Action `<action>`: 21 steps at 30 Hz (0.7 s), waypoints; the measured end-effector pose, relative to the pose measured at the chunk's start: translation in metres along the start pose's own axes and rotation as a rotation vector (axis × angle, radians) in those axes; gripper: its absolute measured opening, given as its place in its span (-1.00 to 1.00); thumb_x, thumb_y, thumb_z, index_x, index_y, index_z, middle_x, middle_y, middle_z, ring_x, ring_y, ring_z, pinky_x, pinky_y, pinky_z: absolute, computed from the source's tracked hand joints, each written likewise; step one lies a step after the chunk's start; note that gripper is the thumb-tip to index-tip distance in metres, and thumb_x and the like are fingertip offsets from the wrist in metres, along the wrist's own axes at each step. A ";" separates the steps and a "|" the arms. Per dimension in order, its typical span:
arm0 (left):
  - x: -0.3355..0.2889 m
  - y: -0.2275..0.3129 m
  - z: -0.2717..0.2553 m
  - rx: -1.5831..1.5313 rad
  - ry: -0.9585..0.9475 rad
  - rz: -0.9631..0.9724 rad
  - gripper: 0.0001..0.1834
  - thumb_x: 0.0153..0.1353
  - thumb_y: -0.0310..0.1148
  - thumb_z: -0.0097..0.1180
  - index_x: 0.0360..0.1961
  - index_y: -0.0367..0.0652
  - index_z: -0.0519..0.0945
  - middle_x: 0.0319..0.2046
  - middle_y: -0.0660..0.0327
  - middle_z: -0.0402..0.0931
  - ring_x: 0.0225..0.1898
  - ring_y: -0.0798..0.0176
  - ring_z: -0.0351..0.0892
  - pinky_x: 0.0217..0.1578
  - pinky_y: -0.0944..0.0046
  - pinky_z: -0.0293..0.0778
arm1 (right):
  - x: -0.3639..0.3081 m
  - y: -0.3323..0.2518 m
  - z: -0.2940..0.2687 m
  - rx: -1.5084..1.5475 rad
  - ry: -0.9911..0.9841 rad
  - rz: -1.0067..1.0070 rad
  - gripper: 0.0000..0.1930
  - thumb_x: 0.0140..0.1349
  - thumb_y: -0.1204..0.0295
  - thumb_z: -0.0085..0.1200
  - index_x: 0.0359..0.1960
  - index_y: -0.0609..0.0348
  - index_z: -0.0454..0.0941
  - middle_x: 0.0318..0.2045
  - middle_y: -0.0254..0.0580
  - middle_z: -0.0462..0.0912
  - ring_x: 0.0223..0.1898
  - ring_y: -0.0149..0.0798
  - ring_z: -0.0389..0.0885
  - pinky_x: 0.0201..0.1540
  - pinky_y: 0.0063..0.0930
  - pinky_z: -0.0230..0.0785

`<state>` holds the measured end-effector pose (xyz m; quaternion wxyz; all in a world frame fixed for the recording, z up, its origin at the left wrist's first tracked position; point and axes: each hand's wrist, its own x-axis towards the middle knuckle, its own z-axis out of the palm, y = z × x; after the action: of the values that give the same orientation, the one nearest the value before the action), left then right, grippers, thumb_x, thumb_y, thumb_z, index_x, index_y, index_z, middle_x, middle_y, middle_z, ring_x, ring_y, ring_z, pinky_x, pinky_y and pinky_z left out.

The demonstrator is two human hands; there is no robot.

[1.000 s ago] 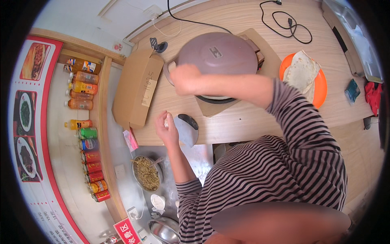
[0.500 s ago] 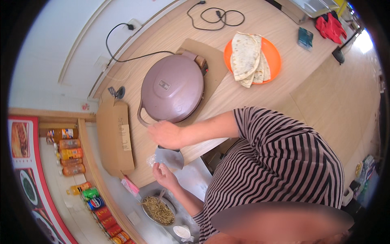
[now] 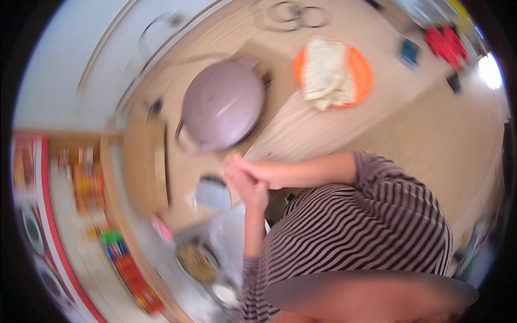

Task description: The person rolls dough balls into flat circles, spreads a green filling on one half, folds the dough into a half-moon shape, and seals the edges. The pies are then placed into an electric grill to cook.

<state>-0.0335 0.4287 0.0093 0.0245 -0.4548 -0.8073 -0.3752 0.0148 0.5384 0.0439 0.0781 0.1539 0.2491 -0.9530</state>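
Note:
My left hand (image 3: 249, 188) and my right hand (image 3: 267, 173) meet in front of my striped shirt, the right lying across the left. Blur smears both; the left fingers look stretched out, while the right fingers cannot be made out. Nothing shows between them. Just left of the hands, a round grey lid-like piece (image 3: 212, 192) lies at the counter's near edge. Beyond them sits a closed mauve round electric griddle (image 3: 223, 105) with a loop handle on its near side.
An orange plate (image 3: 362, 75) of folded flatbreads (image 3: 325, 70) stands at the far right. At left is a cardboard box (image 3: 145, 167); below it, a bowl of chopped filling (image 3: 196, 264) and a small white bowl (image 3: 223, 293). Shelved drinks (image 3: 129, 266) line the left; a cable (image 3: 296, 16) lies at the back.
My right hand has left the griddle's handle side and moved right. My left hand has risen from beside the grey piece to meet it. The whole view has shifted slightly.

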 end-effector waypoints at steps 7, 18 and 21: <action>-0.058 -0.050 -0.028 0.451 0.059 -0.466 0.02 0.14 0.19 0.19 0.46 -0.26 0.16 0.51 -0.21 -0.10 0.55 -0.28 -0.28 0.40 -0.45 -0.45 | -0.029 0.008 -0.011 -0.800 -0.377 -0.213 -0.43 0.50 0.08 -0.20 0.32 0.29 0.38 0.29 -0.09 0.46 0.35 -0.17 0.34 0.43 -0.19 0.10; -0.294 -0.042 -0.070 0.533 0.388 -1.440 -0.11 0.20 0.01 0.14 0.44 -0.27 0.19 0.49 -0.21 -0.02 0.55 -0.24 -0.20 0.44 -0.38 -0.36 | 0.019 0.067 -0.003 -1.064 -0.259 0.241 -0.73 0.43 0.37 0.09 0.05 0.27 0.58 -0.12 -0.22 0.67 -0.13 -0.41 0.61 0.04 -0.52 0.45; -0.373 -0.030 -0.080 0.654 0.678 -1.732 -0.08 0.21 -0.07 0.22 0.41 -0.45 0.14 0.45 -0.34 -0.01 0.52 -0.30 -0.14 0.42 -0.36 -0.20 | 0.029 0.094 -0.006 -1.166 -0.323 0.326 -0.74 0.43 0.36 0.10 0.03 0.25 0.59 -0.16 -0.27 0.67 -0.15 -0.43 0.60 0.00 -0.54 0.44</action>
<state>0.1379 0.1018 -0.0932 0.0961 0.4544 -0.8757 -0.1323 0.0105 0.4583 -0.0131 0.3303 -0.0238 0.6866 -0.6472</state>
